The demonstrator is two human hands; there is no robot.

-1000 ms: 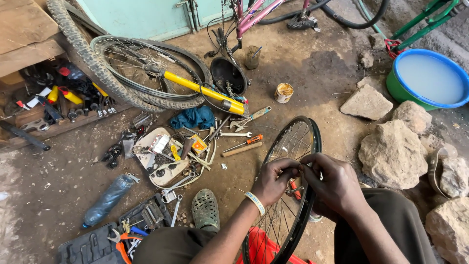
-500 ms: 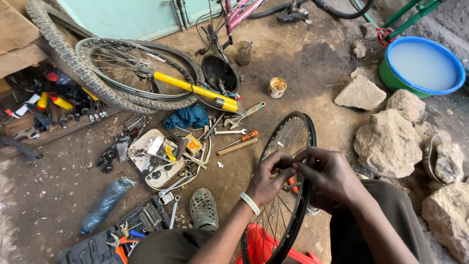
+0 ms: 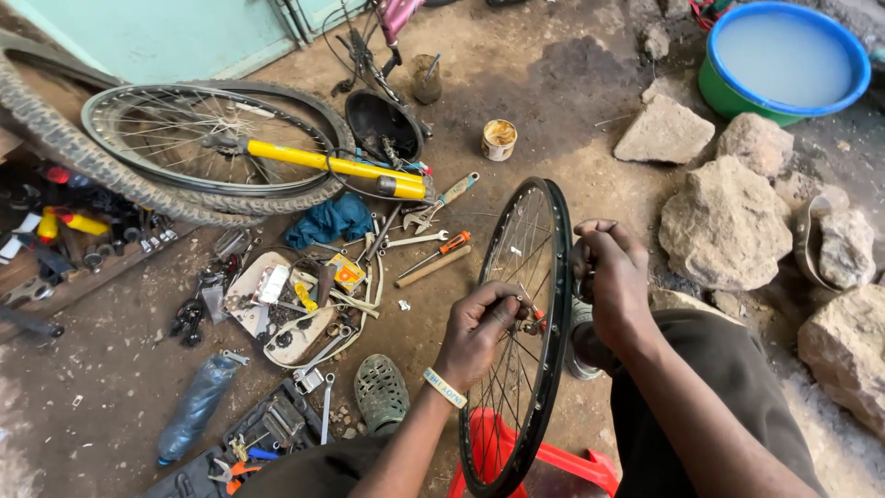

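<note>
Blue basin point(image 3: 862, 69) holds milky water point(image 3: 784, 60)

Single view, head-worn camera: looking steeply down from the person's head over both forearms onto a dirt floor. Sitting close to the left hand point(image 3: 475, 332) and right hand point(image 3: 613, 277) at the bicycle rim point(image 3: 553, 304); taking in tools at left, rocks point(image 3: 728, 221) and a basin point(image 3: 784, 60) farther off at right.
</note>
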